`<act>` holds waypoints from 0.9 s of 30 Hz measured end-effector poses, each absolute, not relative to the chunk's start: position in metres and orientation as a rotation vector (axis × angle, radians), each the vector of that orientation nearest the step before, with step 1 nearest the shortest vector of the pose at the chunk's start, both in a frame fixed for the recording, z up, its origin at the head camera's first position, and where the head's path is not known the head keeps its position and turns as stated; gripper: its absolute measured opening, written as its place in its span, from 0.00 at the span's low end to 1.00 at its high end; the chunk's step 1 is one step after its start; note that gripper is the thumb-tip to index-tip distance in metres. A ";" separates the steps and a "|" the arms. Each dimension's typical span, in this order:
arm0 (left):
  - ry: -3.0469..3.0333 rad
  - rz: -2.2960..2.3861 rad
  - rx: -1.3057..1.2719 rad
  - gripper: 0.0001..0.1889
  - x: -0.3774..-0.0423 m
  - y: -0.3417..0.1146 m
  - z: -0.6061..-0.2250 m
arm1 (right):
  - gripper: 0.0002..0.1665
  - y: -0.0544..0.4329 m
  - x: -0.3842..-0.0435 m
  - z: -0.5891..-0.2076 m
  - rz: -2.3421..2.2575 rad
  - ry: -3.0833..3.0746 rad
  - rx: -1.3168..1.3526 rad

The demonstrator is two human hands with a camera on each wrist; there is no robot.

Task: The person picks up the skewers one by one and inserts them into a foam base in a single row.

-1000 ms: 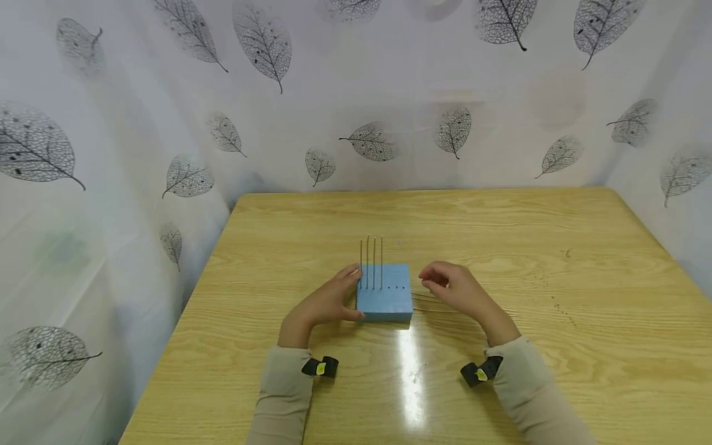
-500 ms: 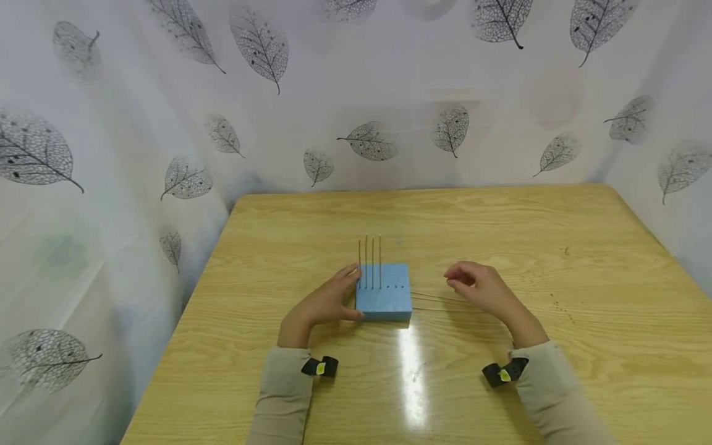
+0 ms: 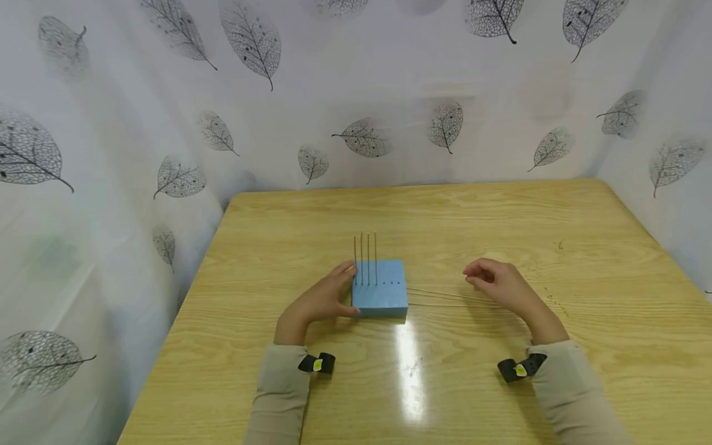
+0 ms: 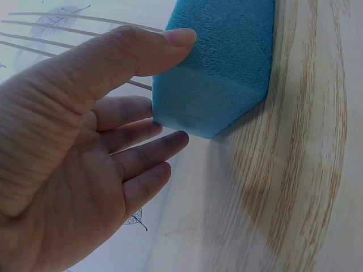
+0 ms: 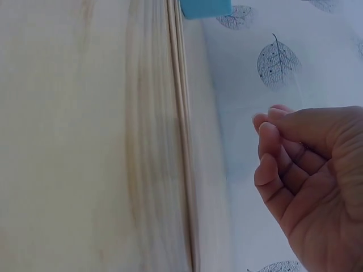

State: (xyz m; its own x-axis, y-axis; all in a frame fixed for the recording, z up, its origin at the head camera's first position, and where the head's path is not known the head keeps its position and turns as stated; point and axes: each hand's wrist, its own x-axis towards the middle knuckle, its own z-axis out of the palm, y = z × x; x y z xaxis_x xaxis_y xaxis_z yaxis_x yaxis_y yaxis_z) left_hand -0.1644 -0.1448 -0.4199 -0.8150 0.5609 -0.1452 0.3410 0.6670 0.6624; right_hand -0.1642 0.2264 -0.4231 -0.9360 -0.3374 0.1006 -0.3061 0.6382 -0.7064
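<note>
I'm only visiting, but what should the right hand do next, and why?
Probably reach down and pinch one of the loose sticks: the right hand seems to hold nothing, and three holes in the blue block look bare beside four upright sticks. The left hand grips the block.

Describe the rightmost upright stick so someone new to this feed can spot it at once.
On the wood-grained table, find the light-blue block. A row of four thin sticks stands in its top; take the rightmost stick in the head view. Unlike the other three, it stands right next to the open holes.
</note>
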 end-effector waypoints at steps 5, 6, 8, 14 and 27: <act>2.547 0.907 0.713 0.47 -0.165 -0.145 -0.420 | 0.07 0.238 -0.165 -0.426 -1.081 2.802 -0.521; 2.545 0.908 0.714 0.47 -0.166 -0.145 -0.419 | 0.07 0.240 -0.165 -0.426 -1.059 2.800 -0.518; 2.545 0.906 0.717 0.47 -0.166 -0.145 -0.419 | 0.06 0.244 -0.165 -0.426 -1.025 2.793 -0.526; 2.528 0.917 0.720 0.47 -0.167 -0.145 -0.421 | 0.05 0.253 -0.166 -0.426 -0.996 2.764 -0.548; 2.536 0.905 0.729 0.48 -0.167 -0.145 -0.421 | 0.07 0.254 -0.170 -0.439 -0.946 2.700 -0.592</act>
State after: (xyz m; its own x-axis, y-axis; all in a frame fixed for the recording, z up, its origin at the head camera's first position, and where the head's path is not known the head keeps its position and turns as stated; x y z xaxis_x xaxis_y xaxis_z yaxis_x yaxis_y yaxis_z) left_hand -0.1672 -0.1449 -0.4209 -0.8062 0.5727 -0.1489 0.3488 0.6632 0.6621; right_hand -0.1705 0.2535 -0.4386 -0.8948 -0.4406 -0.0718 -0.2994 0.7117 -0.6355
